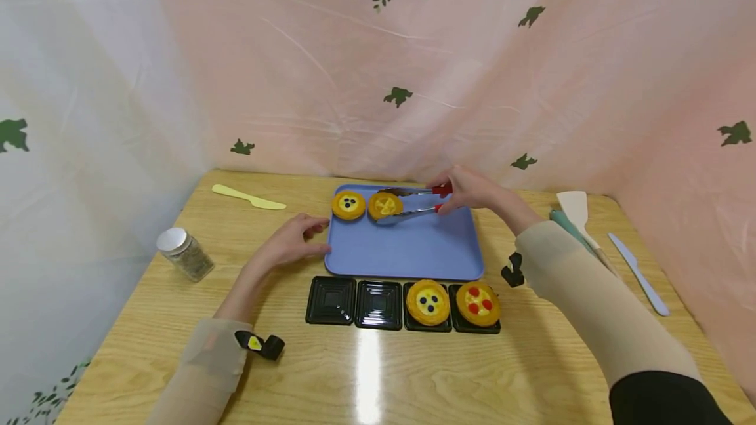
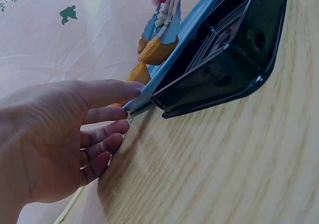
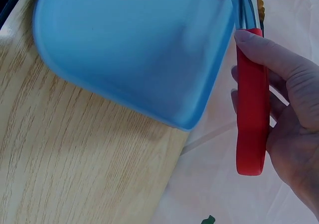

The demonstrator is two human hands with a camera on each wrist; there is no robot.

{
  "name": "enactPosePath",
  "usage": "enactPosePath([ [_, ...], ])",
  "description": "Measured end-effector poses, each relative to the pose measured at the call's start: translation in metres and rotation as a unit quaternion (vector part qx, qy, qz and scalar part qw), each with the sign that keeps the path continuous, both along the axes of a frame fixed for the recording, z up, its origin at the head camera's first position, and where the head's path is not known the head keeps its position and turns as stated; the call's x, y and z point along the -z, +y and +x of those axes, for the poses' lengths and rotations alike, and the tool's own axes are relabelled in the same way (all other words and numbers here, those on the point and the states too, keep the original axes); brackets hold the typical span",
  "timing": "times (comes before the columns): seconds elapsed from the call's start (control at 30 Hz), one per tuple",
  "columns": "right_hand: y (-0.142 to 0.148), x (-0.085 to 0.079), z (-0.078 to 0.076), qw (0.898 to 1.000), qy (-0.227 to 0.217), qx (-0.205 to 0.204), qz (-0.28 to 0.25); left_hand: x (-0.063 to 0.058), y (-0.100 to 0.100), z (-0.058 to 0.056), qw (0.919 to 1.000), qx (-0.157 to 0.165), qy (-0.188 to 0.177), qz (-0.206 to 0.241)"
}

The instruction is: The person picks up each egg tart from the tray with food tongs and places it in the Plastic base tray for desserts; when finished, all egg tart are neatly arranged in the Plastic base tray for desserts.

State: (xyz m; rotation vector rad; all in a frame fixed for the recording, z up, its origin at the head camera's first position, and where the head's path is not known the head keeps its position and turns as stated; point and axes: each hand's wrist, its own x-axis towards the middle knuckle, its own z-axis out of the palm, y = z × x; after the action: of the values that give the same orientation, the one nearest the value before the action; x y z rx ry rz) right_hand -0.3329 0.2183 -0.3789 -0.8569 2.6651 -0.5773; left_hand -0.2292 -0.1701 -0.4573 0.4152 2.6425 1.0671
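My right hand (image 1: pixel 469 189) holds red-handled metal tongs (image 3: pixel 251 99) above the blue tray (image 1: pixel 401 254). The tongs' two arms reach left and stand on either side of a yellow-topped tart (image 1: pixel 385 204); whether they press on it I cannot tell. Left of it on the tray sits a tart with dark berries (image 1: pixel 348 204). My left hand (image 1: pixel 291 240) touches the tray's left edge with thumb and fingers spread apart, as the left wrist view (image 2: pixel 55 134) also shows.
In front of the tray stand two bare black square trays (image 1: pixel 331 300), then a berry tart (image 1: pixel 428 303) and a red-topped tart (image 1: pixel 478 303) on black trays. A spice jar (image 1: pixel 186 254) and yellow knife (image 1: pixel 248 197) lie left; a spatula (image 1: pixel 574 210) and blue knife (image 1: pixel 639 274) lie right.
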Motion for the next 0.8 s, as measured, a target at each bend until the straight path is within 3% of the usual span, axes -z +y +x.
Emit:
enactPosePath([
  [0.4, 0.000, 0.001, -0.002, 1.000, 0.008, -0.003, -0.003, 0.001, -0.002, 0.000, 1.0000, 0.001, 0.005, -0.006],
  [0.8, 0.009, -0.009, 0.000, 1.000, 0.022, -0.015, -0.002, 0.000, -0.001, 0.000, 0.9999, 0.004, 0.009, -0.006],
])
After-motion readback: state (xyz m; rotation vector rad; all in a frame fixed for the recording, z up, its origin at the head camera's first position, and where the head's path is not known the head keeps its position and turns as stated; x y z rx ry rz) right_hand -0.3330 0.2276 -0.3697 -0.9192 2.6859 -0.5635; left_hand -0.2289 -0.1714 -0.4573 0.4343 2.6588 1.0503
